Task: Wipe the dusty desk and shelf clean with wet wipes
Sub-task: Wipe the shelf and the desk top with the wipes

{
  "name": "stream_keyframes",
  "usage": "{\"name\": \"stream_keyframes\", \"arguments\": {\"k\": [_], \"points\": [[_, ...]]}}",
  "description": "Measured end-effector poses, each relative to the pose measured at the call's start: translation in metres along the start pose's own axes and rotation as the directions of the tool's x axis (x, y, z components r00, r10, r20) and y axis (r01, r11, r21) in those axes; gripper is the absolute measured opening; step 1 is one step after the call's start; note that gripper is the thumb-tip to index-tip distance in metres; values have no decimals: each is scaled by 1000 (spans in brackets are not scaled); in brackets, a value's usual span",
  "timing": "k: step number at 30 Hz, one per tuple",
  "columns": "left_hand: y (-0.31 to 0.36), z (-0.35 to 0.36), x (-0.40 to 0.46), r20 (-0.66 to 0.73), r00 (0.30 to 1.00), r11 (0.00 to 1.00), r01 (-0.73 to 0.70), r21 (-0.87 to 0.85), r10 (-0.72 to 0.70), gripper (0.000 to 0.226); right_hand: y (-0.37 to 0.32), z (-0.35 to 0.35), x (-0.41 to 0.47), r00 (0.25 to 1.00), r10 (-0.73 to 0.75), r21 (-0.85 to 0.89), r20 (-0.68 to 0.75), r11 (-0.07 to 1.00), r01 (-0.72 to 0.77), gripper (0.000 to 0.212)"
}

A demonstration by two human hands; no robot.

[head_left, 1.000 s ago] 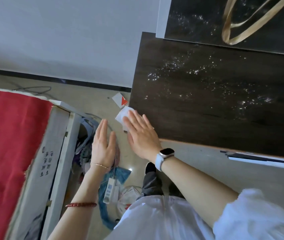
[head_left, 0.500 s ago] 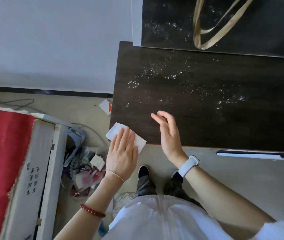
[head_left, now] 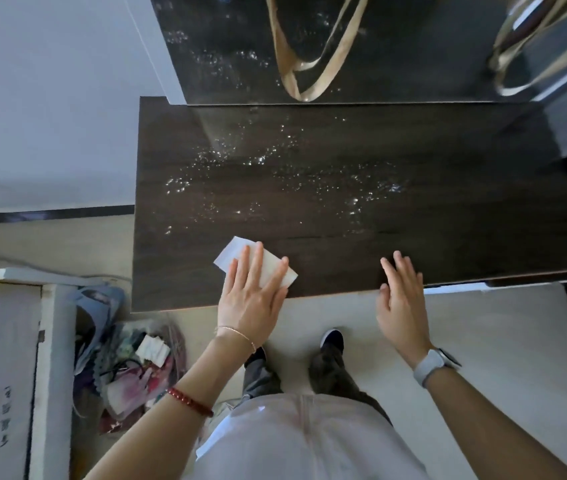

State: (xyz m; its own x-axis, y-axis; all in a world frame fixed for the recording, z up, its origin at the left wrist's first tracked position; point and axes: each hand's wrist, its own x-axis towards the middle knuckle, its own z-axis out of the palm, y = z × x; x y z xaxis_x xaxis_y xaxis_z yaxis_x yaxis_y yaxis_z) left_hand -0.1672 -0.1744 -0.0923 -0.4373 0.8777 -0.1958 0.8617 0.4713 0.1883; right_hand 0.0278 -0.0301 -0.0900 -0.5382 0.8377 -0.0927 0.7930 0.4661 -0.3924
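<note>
One wet wipe [head_left: 257,263] is lying flat near the front edge of the desk [head_left: 448,202], left of its middle. Being thin, limp and damp, it is likely to bunch unless pressed under a spread palm. The left hand [head_left: 250,296] is pressing it down, fingers splayed, not pinching. The right hand [head_left: 401,303] is hovering open and empty at the same edge. Dust specks are scattering behind the wipe. Two strap loops [head_left: 309,64] are hanging above the desk.
</note>
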Motion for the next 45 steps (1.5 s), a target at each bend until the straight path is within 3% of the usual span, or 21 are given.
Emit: {"name": "stream_keyframes", "arguments": {"k": [5, 12, 15, 20, 22, 24, 26, 28, 30, 35, 37, 39, 42, 45], "points": [[74, 6, 34, 71, 978, 977, -201, 63, 197, 46, 46, -24, 30, 998, 39, 10, -52, 999, -38, 43], [176, 14, 89, 154, 939, 939, -325, 110, 307, 51, 111, -56, 78, 992, 94, -41, -81, 994, -97, 43], [169, 3, 118, 116, 974, 971, -207, 118, 193, 53, 126, -61, 97, 1000, 20, -145, -24, 989, -23, 47], [164, -24, 222, 140, 987, 997, 75, -10, -73, 59, 128, -57, 111, 999, -25, -227, -31, 974, 17, 48], [182, -24, 240, 132, 988, 996, 84, -13, -81, 58, 131, -55, 112, 999, -19, -226, -37, 974, 10, 50], [202, -12, 218, 153, 987, 997, -64, 50, 55, 57, 133, -56, 112, 999, -25, -217, -41, 976, 15, 50], [211, 1, 170, 178, 944, 944, -301, 135, 276, 55, 133, -57, 112, 998, -35, -196, -45, 980, 25, 48], [204, 2, 139, 200, 906, 899, -407, 164, 374, 54, 134, -58, 112, 998, -31, -168, -46, 986, 23, 47], [189, -2, 155, 202, 917, 913, -378, 156, 345, 54, 133, -59, 112, 998, -26, -156, -51, 988, 18, 48], [183, -23, 251, 101, 993, 998, -67, 0, 67, 50, 131, -59, 111, 996, -36, -153, -77, 988, 24, 48], [205, -21, 264, 126, 989, 996, -83, 12, 81, 52, 132, -58, 111, 995, -41, -149, -93, 989, 26, 48], [226, -14, 250, 141, 971, 980, -198, 33, 192, 52, 133, -58, 111, 994, -40, -148, -103, 989, 25, 47], [212, -2, 197, 127, 950, 952, -295, 78, 284, 51, 135, -57, 111, 994, -42, -162, -99, 987, 25, 47], [149, -8, 152, 71, 997, 997, -15, 79, 9, 58, 134, -58, 113, 994, -42, -158, -101, 987, 25, 45]]}}
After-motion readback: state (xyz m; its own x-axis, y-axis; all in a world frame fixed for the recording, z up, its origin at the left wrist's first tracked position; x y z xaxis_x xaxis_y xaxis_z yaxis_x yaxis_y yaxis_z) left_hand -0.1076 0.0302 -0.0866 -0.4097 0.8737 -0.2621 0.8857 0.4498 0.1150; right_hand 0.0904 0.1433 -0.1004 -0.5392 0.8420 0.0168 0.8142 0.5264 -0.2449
